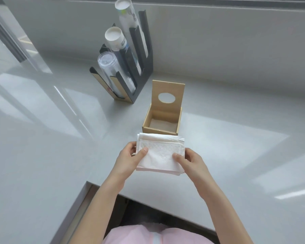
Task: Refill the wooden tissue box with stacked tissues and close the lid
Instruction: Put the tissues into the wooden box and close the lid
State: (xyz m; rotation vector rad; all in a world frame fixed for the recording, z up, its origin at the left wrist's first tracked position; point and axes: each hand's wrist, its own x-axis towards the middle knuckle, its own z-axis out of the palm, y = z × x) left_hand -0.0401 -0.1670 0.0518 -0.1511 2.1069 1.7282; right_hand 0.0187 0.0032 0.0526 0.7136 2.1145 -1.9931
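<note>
A wooden tissue box (pixel 159 129) stands on the grey counter, its hinged lid (pixel 168 90) with an oval hole raised upright at the back. A thin layer of tissue lies on the box floor. Just in front of the box, a stack of white embossed tissues (pixel 159 154) is held above the counter by both hands. My left hand (pixel 130 157) grips the stack's left edge with the thumb on top. My right hand (pixel 190 162) grips the right edge the same way.
A dark cup dispenser (pixel 139 67) with paper cups and clear plastic cups stands behind and left of the box, against the back wall. The counter's front edge (pixel 148 196) runs just below my wrists.
</note>
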